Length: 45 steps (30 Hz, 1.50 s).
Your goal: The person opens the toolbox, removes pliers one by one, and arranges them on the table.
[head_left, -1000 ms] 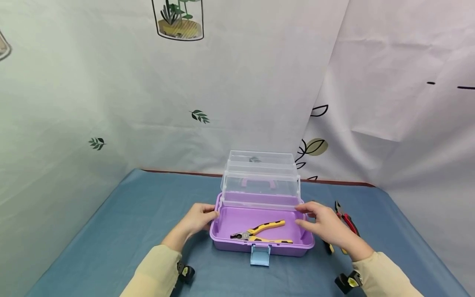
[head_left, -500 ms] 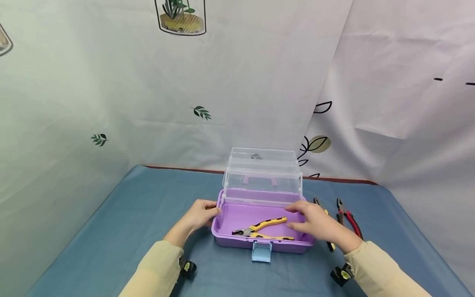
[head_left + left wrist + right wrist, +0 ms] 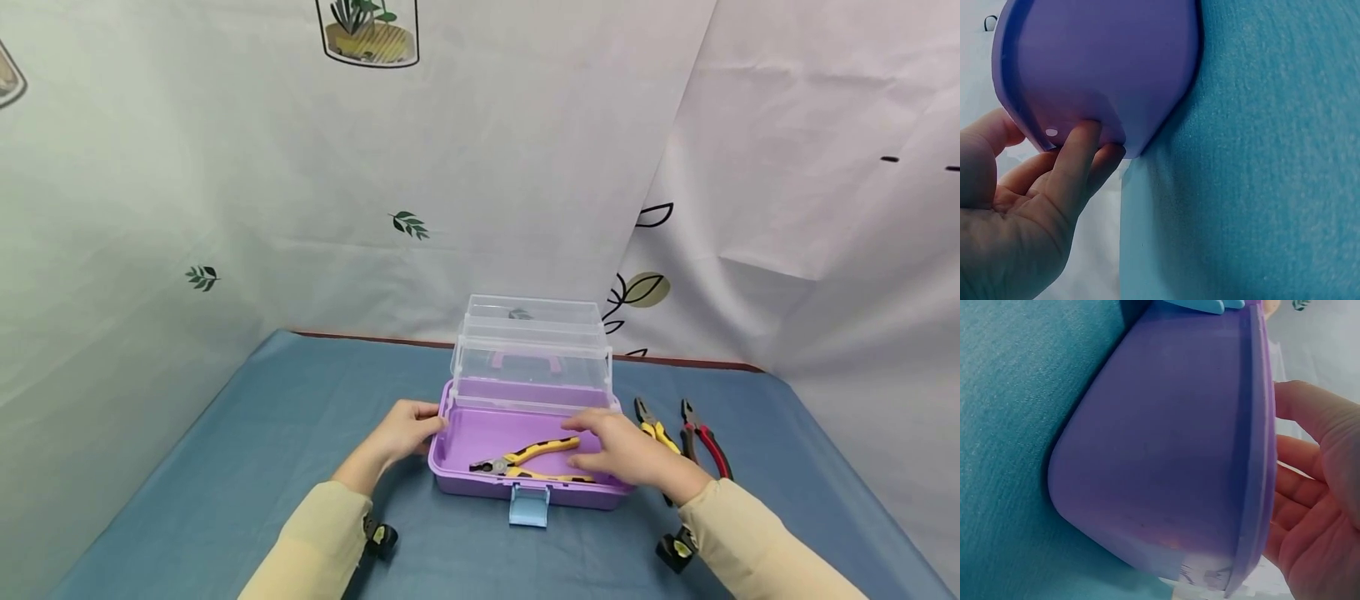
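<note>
A purple toolbox (image 3: 480, 487) stands on the table with its clear lid (image 3: 532, 350) raised at the back. Inside it lies a pair of yellow-and-black pliers (image 3: 542, 448), jaws to the left, handles spread. My left hand (image 3: 401, 433) holds the box's left end, thumb over the rim (image 3: 1007, 94) and fingers against the outer wall. Reaching over the right side wall, my right hand (image 3: 626, 450) hovers above the box's right part, thumb and fingers apart with nothing between them. Its fingertips are right by the pliers' handles. The box wall hides part of its fingers in the right wrist view.
On the right lie another pair of yellow-handled pliers (image 3: 655, 429), partly behind my right hand, and red-and-black pliers (image 3: 708, 442). A light blue latch (image 3: 529, 506) hangs down at the box's front. Blue cloth (image 3: 300, 417) covers the table, and a printed curtain (image 3: 300, 167) stands behind.
My right hand has moved left from the box's right rim to over its inside, uncovering more of the pliers on the right. The left hand keeps its hold.
</note>
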Each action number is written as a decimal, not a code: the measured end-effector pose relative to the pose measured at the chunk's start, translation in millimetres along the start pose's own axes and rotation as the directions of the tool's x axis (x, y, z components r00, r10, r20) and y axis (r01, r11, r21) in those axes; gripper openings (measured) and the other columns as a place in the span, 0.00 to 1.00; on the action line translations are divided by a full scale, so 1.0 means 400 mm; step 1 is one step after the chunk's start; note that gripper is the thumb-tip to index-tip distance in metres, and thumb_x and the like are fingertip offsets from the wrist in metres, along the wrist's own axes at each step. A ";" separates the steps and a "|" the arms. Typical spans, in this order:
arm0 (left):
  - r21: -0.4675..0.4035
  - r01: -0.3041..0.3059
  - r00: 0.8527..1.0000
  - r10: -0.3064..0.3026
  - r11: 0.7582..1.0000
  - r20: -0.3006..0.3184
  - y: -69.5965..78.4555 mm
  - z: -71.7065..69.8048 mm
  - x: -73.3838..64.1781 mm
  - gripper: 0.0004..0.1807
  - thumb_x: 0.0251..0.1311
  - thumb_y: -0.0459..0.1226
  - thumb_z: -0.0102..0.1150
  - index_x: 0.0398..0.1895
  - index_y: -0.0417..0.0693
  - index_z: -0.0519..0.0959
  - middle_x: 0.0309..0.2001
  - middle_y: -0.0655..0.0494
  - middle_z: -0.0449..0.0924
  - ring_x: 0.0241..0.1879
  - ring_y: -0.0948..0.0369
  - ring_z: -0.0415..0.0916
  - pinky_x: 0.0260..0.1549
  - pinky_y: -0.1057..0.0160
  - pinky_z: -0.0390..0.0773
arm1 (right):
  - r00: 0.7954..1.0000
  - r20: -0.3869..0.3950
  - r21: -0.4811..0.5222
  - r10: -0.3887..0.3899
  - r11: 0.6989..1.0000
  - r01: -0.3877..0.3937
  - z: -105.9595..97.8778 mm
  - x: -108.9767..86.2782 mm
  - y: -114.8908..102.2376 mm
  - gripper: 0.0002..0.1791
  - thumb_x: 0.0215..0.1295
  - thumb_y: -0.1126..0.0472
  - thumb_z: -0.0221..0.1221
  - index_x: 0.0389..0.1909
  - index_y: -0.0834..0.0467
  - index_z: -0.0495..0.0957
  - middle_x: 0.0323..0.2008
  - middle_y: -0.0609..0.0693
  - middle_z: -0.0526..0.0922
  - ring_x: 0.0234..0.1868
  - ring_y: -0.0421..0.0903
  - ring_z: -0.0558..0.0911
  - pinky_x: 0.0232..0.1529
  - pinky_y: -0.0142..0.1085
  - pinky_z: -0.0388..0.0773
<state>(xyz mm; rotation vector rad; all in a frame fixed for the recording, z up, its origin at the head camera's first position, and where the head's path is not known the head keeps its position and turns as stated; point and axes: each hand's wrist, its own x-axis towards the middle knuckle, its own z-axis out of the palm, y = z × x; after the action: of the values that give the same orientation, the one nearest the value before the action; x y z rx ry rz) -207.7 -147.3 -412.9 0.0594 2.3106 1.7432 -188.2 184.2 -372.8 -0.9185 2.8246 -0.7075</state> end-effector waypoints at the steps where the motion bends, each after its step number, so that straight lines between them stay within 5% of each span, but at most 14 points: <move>1: -0.002 0.002 1.000 -0.002 1.000 -0.001 0.002 0.000 0.001 0.21 0.61 0.31 0.52 0.56 0.29 0.73 0.50 0.34 0.79 0.42 0.53 0.82 0.37 0.56 0.85 | 1.000 0.012 0.005 0.000 1.000 0.000 0.000 0.002 0.000 0.25 0.57 0.55 0.65 0.54 0.61 0.76 0.52 0.52 0.81 0.57 0.54 0.76 0.57 0.53 0.74; 9: 0.009 -0.004 1.000 0.004 1.000 -0.007 0.007 0.000 0.004 0.21 0.61 0.31 0.53 0.56 0.28 0.74 0.48 0.34 0.79 0.41 0.54 0.82 0.37 0.56 0.85 | 0.996 0.088 0.017 0.017 1.000 -0.019 0.016 0.022 0.000 0.28 0.58 0.53 0.65 0.58 0.60 0.74 0.55 0.53 0.78 0.58 0.54 0.75 0.59 0.55 0.71; 45: 0.005 -0.004 1.000 0.004 1.000 -0.001 -0.002 0.005 0.000 0.22 0.61 0.32 0.53 0.57 0.27 0.72 0.50 0.33 0.78 0.42 0.54 0.81 0.36 0.55 0.85 | 0.989 0.118 0.001 0.086 0.996 -0.087 0.082 0.053 0.015 0.30 0.52 0.56 0.69 0.58 0.58 0.75 0.56 0.52 0.79 0.58 0.51 0.76 0.60 0.51 0.73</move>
<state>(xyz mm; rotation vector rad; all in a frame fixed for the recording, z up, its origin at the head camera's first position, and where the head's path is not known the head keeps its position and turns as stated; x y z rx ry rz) -207.3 -145.6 -414.1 0.0637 2.3169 1.7404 -201.4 163.3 -403.4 -0.8032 2.7384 -0.6289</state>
